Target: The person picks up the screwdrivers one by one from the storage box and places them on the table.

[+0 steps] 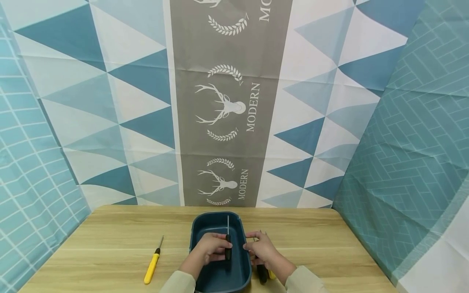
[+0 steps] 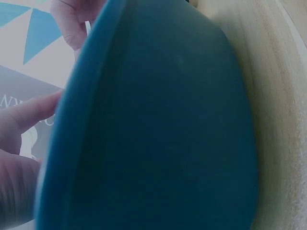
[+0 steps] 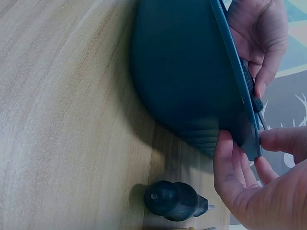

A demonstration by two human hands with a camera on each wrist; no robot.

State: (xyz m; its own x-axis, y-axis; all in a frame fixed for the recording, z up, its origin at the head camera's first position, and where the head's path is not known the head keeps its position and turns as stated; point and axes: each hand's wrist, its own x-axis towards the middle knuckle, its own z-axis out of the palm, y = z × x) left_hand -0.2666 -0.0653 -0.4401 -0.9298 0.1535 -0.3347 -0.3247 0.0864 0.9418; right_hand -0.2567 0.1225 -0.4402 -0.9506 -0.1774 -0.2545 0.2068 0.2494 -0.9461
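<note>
A black-handled screwdriver [image 1: 228, 250] stands out over a dark blue bin [image 1: 223, 278], its metal shaft pointing away from the person. My left hand [image 1: 212, 245] pinches its handle between thumb and fingers, above the inside of the bin. At the bin's right side, my right hand [image 1: 264, 250] grips the rim, with the thumb on the inner side and fingers against the outer wall in the right wrist view. There, the pinched handle shows just past the rim. The bin's outer wall [image 2: 168, 120] fills most of the left wrist view.
To the left of the bin lies a yellow-handled screwdriver [image 1: 152, 266] on the wooden table [image 1: 110, 244]. Right of the bin, partly under my right forearm, lie another black-handled screwdriver [image 3: 175, 199] and a yellow-handled tool [image 1: 271, 274]. A patterned cloth [image 1: 227, 122] hangs behind the table.
</note>
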